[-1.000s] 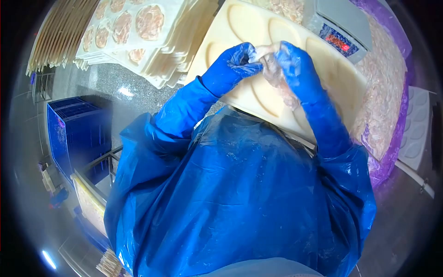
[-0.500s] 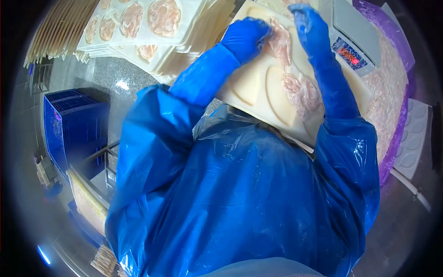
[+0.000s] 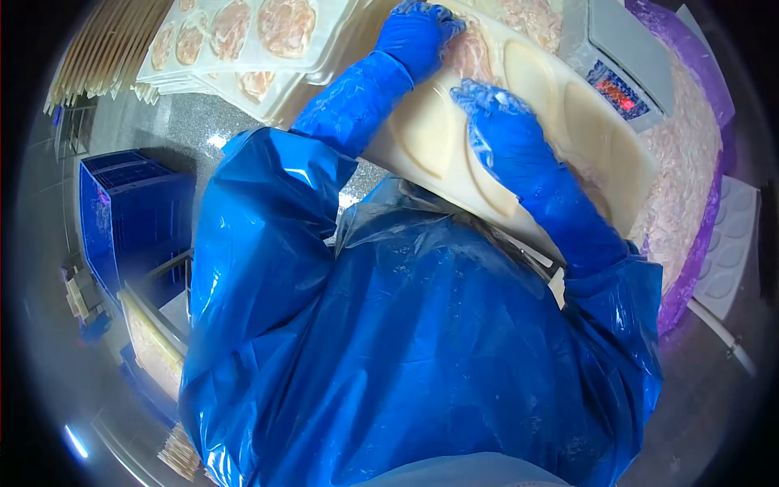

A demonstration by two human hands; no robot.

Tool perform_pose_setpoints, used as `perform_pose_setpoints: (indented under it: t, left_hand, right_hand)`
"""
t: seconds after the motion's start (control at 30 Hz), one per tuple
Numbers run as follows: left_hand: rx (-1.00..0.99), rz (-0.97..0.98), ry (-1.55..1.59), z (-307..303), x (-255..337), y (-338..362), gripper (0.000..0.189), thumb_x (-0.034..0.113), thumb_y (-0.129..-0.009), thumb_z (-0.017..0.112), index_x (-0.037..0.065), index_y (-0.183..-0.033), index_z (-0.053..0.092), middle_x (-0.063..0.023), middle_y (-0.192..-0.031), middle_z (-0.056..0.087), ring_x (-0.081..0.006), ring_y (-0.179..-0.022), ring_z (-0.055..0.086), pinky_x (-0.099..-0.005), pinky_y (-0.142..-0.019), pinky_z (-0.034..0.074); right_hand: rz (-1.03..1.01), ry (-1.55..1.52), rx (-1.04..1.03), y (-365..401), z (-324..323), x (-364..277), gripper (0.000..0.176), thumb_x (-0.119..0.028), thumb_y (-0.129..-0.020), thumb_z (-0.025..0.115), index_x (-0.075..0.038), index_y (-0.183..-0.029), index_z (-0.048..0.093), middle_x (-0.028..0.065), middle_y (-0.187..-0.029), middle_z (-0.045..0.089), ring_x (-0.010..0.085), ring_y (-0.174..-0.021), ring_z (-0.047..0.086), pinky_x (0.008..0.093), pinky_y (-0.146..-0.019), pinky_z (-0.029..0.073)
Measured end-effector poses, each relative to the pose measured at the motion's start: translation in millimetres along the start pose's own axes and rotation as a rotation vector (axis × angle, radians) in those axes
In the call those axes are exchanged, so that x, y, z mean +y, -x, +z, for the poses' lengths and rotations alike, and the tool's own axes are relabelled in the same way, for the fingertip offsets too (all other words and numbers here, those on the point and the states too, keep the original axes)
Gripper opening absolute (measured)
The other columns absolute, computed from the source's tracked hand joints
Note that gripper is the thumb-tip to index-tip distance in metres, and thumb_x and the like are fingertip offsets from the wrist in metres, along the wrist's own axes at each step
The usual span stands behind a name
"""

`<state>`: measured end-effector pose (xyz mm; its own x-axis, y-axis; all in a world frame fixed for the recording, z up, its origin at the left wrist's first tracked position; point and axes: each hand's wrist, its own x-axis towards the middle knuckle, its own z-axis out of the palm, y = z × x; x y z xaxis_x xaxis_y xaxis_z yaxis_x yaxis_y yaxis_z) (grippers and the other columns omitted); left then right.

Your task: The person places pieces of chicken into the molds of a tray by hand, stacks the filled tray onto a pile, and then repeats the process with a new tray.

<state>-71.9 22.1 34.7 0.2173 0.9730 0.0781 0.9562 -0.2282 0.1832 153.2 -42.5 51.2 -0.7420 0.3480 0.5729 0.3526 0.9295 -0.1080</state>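
In the head view, a cream moulded board [image 3: 426, 138] with several oval recesses lies before me. A flat pink piece of raw meat [image 3: 472, 50] rests at its far side. My left hand [image 3: 418, 39], in a blue glove, has its fingers curled on the meat's left edge. Just below the meat, my gloved right hand [image 3: 505, 126] lies over the board with bent fingers close together. Whatever may be under those fingers is hidden. More pale meat [image 3: 591, 180] shows on the board beside my right forearm, which partly covers it.
Stacked white trays [image 3: 243, 61] of meat portions stand at upper left. A scale [image 3: 621, 89] with a red display is at upper right. Beyond it, a purple-lined container [image 3: 686, 170] holds a mass of raw meat. A blue crate [image 3: 134, 219] stands lower left.
My left hand has moved up and left. My right hand has come down and left from the far edge to the board's middle. The long meat strip no longer stretches across the board.
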Motion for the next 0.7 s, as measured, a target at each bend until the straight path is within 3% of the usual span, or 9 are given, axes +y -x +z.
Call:
perform_pose_setpoints:
  t: [0.1, 0.17, 0.23, 0.33, 0.43, 0.5, 0.57, 0.63, 0.7]
  left_hand:
    - [0.186, -0.046, -0.093, 14, 15, -5, 0.051, 0.04, -0.094, 0.049, 0.004, -0.129, 0.057, -0.025, -0.135, 0.053, -0.0359, -0.129, 0.049, -0.0521, -0.113, 0.029]
    - [0.346, -0.065, -0.17, 46, 33, -15, 0.059, 0.044, -0.094, 0.048, 0.003, -0.136, 0.052, -0.027, -0.143, 0.047, -0.0386, -0.136, 0.042, -0.0541, -0.117, 0.023]
    - [0.559, -0.136, -0.333, 69, 57, -32, 0.071, 0.049, -0.095, 0.045, 0.005, -0.15, 0.035, -0.0272, -0.154, 0.031, -0.0431, -0.144, 0.027, -0.0575, -0.118, 0.015]
    - [0.441, -0.112, -0.288, 68, 35, -59, 0.076, 0.049, -0.097, 0.042, 0.005, -0.155, 0.022, -0.0274, -0.158, 0.024, -0.0432, -0.146, 0.022, -0.0563, -0.119, 0.013]
    - [0.383, 0.021, -0.165, 47, 29, -57, 0.07, 0.045, -0.098, 0.041, 0.004, -0.154, 0.026, -0.0268, -0.156, 0.028, -0.0419, -0.146, 0.025, -0.0559, -0.119, 0.014]
    - [0.653, -0.057, -0.016, 54, 57, -54, 0.057, 0.046, -0.093, 0.051, 0.01, -0.137, 0.053, -0.0205, -0.139, 0.051, -0.0394, -0.129, 0.048, -0.056, -0.11, 0.031]
    - [0.091, -0.021, -0.085, 37, 123, -23, 0.075, 0.058, -0.096, 0.04, 0.009, -0.152, 0.032, -0.0215, -0.155, 0.033, -0.0399, -0.145, 0.027, -0.0549, -0.119, 0.013]
    - [0.657, 0.351, 0.102, 54, 131, -1, 0.057, 0.05, -0.095, 0.048, 0.008, -0.135, 0.048, -0.0221, -0.126, 0.056, -0.0407, -0.117, 0.052, -0.0593, -0.096, 0.037]
    - [0.418, 0.134, 0.052, 58, 98, -12, 0.074, 0.056, -0.096, 0.045, 0.01, -0.153, 0.032, -0.0218, -0.157, 0.03, -0.0403, -0.146, 0.024, -0.0555, -0.12, 0.01]
  right_hand:
    - [0.471, -0.591, -0.272, -6, -26, -6, 0.043, -0.004, -0.093, 0.052, -0.003, -0.136, 0.055, 0.0064, -0.095, 0.061, 0.0117, -0.068, 0.053, 0.0249, -0.061, 0.047]
    - [1.069, -1.763, -0.132, 6, -25, -10, 0.045, -0.003, -0.093, 0.052, 0.005, -0.137, 0.051, 0.0127, -0.134, 0.059, 0.0195, -0.112, 0.06, 0.0326, -0.092, 0.049]
    - [0.861, -1.626, -0.228, 26, -30, -15, 0.039, -0.006, -0.099, 0.051, 0.004, -0.137, 0.051, 0.0041, -0.106, 0.063, 0.0085, -0.078, 0.057, 0.0239, -0.068, 0.05]
    - [0.962, -1.594, -0.11, 66, -46, -15, 0.038, -0.012, -0.1, 0.051, 0.005, -0.135, 0.052, 0.0145, -0.132, 0.06, 0.0199, -0.118, 0.06, 0.0317, -0.098, 0.05]
    - [0.63, -1.097, -0.055, 65, -92, -16, 0.039, -0.015, -0.1, 0.05, 0.005, -0.133, 0.052, 0.0167, -0.13, 0.06, 0.0243, -0.117, 0.06, 0.0357, -0.1, 0.048]
    - [0.797, -1.253, 0.073, 98, -98, -17, 0.039, -0.018, -0.101, 0.049, 0.007, -0.131, 0.053, 0.0197, -0.13, 0.059, 0.0283, -0.117, 0.06, 0.0384, -0.102, 0.047]
    - [0.888, -1.181, 0.167, 119, -106, -12, 0.04, -0.021, -0.102, 0.048, 0.009, -0.128, 0.054, 0.0215, -0.13, 0.059, 0.029, -0.117, 0.06, 0.0376, -0.101, 0.047]
    - [0.951, -1.049, 0.164, 123, -122, -18, 0.039, -0.021, -0.103, 0.047, 0.009, -0.126, 0.055, 0.0203, -0.128, 0.06, 0.0273, -0.114, 0.061, 0.0367, -0.099, 0.048]
    - [0.962, -0.891, 0.138, 134, -132, -16, 0.038, -0.022, -0.103, 0.046, 0.008, -0.124, 0.057, 0.0184, -0.126, 0.062, 0.0257, -0.111, 0.063, 0.0356, -0.097, 0.048]
